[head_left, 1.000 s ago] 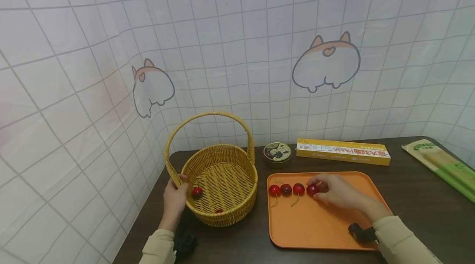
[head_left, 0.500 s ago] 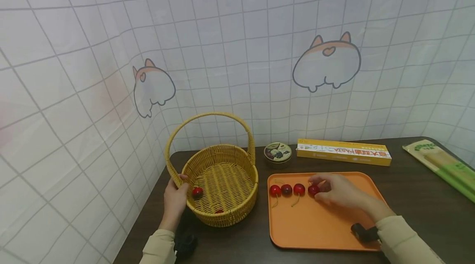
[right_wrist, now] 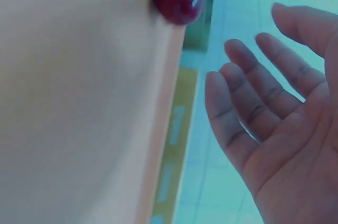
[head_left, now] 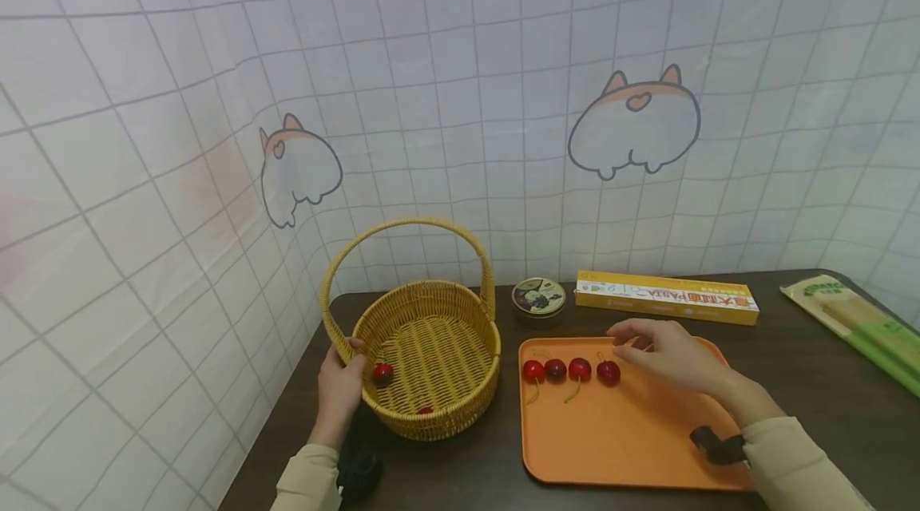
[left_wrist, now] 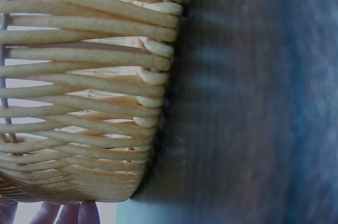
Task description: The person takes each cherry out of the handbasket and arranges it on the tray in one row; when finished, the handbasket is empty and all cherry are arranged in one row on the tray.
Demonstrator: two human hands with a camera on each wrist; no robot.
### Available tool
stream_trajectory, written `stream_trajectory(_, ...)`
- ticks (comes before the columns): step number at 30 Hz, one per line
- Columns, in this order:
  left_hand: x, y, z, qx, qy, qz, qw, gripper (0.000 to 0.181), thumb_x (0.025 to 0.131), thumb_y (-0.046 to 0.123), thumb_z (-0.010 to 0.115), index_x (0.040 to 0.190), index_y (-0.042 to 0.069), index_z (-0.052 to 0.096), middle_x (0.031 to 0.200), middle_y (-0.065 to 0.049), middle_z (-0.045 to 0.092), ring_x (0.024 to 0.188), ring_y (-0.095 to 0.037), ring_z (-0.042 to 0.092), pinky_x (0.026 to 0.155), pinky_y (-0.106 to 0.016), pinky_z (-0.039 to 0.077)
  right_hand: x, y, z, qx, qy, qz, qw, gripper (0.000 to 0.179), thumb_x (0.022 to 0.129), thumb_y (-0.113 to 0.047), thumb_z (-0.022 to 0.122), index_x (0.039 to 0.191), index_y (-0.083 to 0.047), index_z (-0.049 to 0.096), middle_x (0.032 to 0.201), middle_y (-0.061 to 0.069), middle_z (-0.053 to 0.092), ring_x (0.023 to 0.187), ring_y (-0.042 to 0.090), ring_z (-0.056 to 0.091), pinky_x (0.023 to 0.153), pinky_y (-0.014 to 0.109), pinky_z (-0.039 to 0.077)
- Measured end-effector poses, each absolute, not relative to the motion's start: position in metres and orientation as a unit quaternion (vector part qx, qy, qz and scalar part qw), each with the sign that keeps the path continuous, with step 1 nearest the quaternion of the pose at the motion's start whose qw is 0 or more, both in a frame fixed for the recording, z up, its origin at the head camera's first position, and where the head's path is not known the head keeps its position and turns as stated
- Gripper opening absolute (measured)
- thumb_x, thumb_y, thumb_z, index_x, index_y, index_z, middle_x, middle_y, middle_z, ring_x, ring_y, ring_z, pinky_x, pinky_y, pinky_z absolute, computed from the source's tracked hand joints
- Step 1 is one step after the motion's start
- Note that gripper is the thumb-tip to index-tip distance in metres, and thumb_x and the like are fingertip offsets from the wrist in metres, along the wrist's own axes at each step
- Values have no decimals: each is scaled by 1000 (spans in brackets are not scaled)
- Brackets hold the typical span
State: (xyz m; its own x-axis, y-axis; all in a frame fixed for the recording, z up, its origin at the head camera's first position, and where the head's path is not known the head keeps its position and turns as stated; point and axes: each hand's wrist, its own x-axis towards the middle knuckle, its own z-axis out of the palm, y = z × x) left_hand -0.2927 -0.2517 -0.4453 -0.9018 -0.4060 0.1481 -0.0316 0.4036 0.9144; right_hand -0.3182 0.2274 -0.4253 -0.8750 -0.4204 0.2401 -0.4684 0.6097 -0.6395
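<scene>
My left hand (head_left: pixel 340 393) grips the yellow wicker basket (head_left: pixel 447 424) at its left rim, by the foot of the tall handle. Some of its fingertips (left_wrist: pixel 67 214) show past the woven wall in the left wrist view. Two red cherries lie inside: one cherry (head_left: pixel 382 373) at the left, another partly hidden by the front rim. On the orange tray (head_left: pixel 582 447) several cherries form a row along the back left. Just right of the row's last cherry (head_left: pixel 608 373), my right hand (head_left: pixel 672 355) hovers with nothing in it, fingers apart and loosely bent.
Behind the tray stand a round tin (head_left: pixel 539 298) and a yellow pasta box (head_left: pixel 664 297). A green and clear packet (head_left: pixel 855 327) lies at the table's right edge. A grid-patterned curtain (head_left: pixel 460 136) hangs behind the dark table.
My right hand has let go of the last cherry in the row and moved up and to the right of it. The left hand has kept its grip on the basket.
</scene>
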Motion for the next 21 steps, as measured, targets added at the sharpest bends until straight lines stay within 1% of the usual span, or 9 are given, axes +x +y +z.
stream_trajectory(4, -291, -255, -448, 137, -819, -526, 180, 27, 94, 12, 46, 119, 6, 53, 115, -20, 56, 90, -28, 54, 68, -31, 44, -316, 199, -415, 274, -887, 370, 33, 26, 93, -26, 66, 118, -16, 66, 105, -1, 69, 90, 15, 64, 74, 29, 52)
stream_trajectory(7, -291, -256, -449, 139, -822, -522, 184, 27, 94, 12, 47, 119, 7, 53, 115, -19, 57, 92, -29, 54, 70, -32, 44, -315, 172, -407, 305, -877, 369, 39, 23, 93, -22, 66, 116, -17, 68, 106, -1, 69, 90, 12, 64, 76, 31, 53)
stream_trajectory(11, -291, -255, -449, 137, -820, -522, 191, 26, 93, 11, 47, 118, 7, 53, 115, -20, 57, 93, -29, 54, 70, -32, 44, -313, 133, -399, 359, -856, 366, 62, 19, 94, -17, 64, 112, -15, 70, 106, 2, 70, 91, 13, 64, 81, 38, 53)
stream_trajectory(14, -293, -254, -448, 136, -818, -524, 193, 26, 92, 11, 47, 117, 7, 53, 114, -19, 57, 93, -30, 54, 70, -32, 44, -310, 104, -396, 394, -839, 369, 70, 18, 95, -16, 62, 112, -14, 70, 107, 2, 70, 95, 15, 64, 83, 39, 52)
stream_trajectory(17, -294, -253, -449, 136, -820, -522, 192, 26, 92, 11, 47, 117, 7, 53, 114, -20, 57, 92, -30, 54, 69, -32, 45, -309, 79, -392, 413, -829, 372, 54, 19, 96, -16, 60, 113, -15, 69, 110, 0, 69, 99, 14, 63, 83, 37, 52)
stream_trajectory(21, -295, -251, -448, 136, -820, -521, 191, 26, 92, 11, 48, 117, 7, 53, 113, -20, 57, 92, -30, 55, 69, -31, 44, -311, 51, -390, 432, -831, 350, 17, 20, 96, -16, 60, 115, -17, 69, 112, -1, 68, 97, 10, 62, 80, 30, 52)
